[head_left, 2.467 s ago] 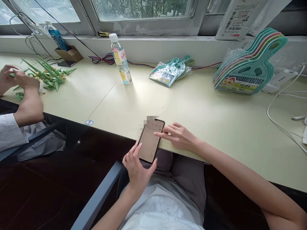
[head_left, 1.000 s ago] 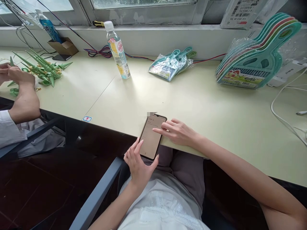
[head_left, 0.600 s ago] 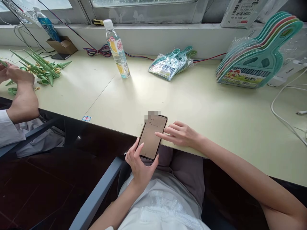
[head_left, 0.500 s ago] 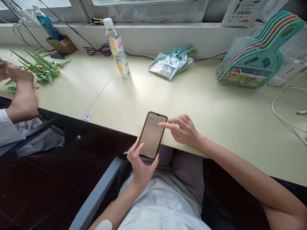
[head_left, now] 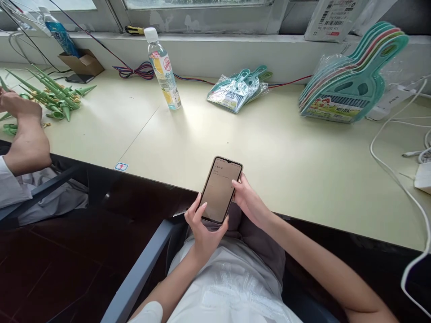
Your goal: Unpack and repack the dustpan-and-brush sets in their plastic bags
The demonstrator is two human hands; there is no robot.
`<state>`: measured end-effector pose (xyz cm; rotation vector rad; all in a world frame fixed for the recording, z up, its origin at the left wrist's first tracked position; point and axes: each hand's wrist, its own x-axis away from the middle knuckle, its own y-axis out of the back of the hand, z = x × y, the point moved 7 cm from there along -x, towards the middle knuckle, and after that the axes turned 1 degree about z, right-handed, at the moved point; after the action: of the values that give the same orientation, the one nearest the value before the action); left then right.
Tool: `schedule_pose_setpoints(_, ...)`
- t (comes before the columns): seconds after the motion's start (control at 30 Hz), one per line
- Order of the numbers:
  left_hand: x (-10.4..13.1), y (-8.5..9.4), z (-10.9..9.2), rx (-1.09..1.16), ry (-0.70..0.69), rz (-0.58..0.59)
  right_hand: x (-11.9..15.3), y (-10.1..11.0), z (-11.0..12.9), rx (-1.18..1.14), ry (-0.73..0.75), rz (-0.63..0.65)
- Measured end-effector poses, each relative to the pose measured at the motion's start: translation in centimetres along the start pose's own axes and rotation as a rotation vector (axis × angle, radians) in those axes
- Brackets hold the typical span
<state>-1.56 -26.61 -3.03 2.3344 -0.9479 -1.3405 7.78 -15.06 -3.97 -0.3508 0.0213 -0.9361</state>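
A smartphone (head_left: 218, 193) with a lit beige screen is tilted over my lap at the table's front edge. Its lower end is gripped by my left hand (head_left: 207, 231), fingers along the left side and thumb at the lower right corner. My right hand (head_left: 251, 199) closes on the phone's right edge, thumb at the screen's side and the other fingers partly hidden behind it. Small lines of text stand near the top of the screen, too small to read.
On the pale table (head_left: 269, 152) stand a drink bottle (head_left: 164, 72), bagged small dustpan sets (head_left: 239, 89) and a stack of larger ones (head_left: 350, 85). White cables (head_left: 387, 166) run down the right. At left, a co-worker's hand (head_left: 20, 107) is by green plastic pieces (head_left: 57, 94).
My right hand has gone from a pointing finger over the screen to holding the phone's right edge. The phone and my left hand have shifted slightly right in view.
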Motion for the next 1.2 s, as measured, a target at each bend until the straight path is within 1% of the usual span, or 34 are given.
schedule_pose_setpoints(0.1,0.4,0.1,-0.7,0.04,-0.011,0.004,2.0,-0.8,-0.2,-0.028,0.047,-0.052)
schedule_pose_setpoints(0.2,1.3,-0.1,-0.9,0.107,-0.001,0.045,3.8,-0.7,-0.5,0.006,0.097,-0.109)
schedule_pose_setpoints(0.3,2.4,-0.6,-1.1,0.289,-0.023,0.134,5.7,0.3,-0.6,0.068,0.147,-0.197)
schedule_pose_setpoints(0.37,3.0,-0.7,-1.4,0.473,0.019,0.155,7.2,1.5,-0.6,0.069,0.166,-0.27)
schedule_pose_setpoints(0.4,3.1,-0.6,-1.5,0.561,0.086,0.155,8.0,1.9,-0.6,0.057,0.166,-0.294)
schedule_pose_setpoints(0.47,3.3,-0.6,-1.5,0.706,0.293,0.152,9.5,2.4,-0.8,0.028,0.149,-0.308)
schedule_pose_setpoints(0.53,3.6,-0.9,-1.9,0.811,0.526,0.213,10.8,2.3,-1.1,0.012,0.124,-0.3)
schedule_pose_setpoints(0.6,4.5,-1.9,-2.5,0.897,0.749,0.395,11.6,1.9,-1.5,-0.003,0.103,-0.305)
schedule_pose_setpoints(0.67,5.9,-2.9,-3.2,0.99,0.952,0.618,12.0,1.5,-1.8,-0.028,0.08,-0.323)
schedule_pose_setpoints(0.73,7.4,-3.3,-3.9,1.095,1.112,0.793,12.1,1.3,-1.9,-0.048,0.052,-0.331)
schedule_pose_setpoints(0.8,8.3,-3.4,-4.3,1.186,1.201,0.883,12.3,1.1,-1.8,-0.061,0.033,-0.325)
schedule_pose_setpoints(0.87,8.5,-3.2,-4.8,1.266,1.224,0.91,12.6,1.1,-1.6,-0.09,0.029,-0.323)
schedule_pose_setpoints(0.93,8.5,-2.9,-5.2,1.321,1.267,0.903,12.9,1.0,-1.4,-0.142,0.022,-0.327)
schedule_pose_setpoints(1.07,8.8,-2.4,-5.8,1.367,1.465,0.877,13.3,0.6,-1.2,-0.206,-0.008,-0.322)
schedule_pose_setpoints(1.13,8.6,-2.3,-5.9,1.384,1.497,0.857,13.3,0.6,-1.3,-0.214,-0.006,-0.33)
schedule_pose_setpoints(1.2,8.4,-2.3,-5.9,1.402,1.488,0.847,13.1,0.7,-1.5,-0.228,-0.005,-0.342)
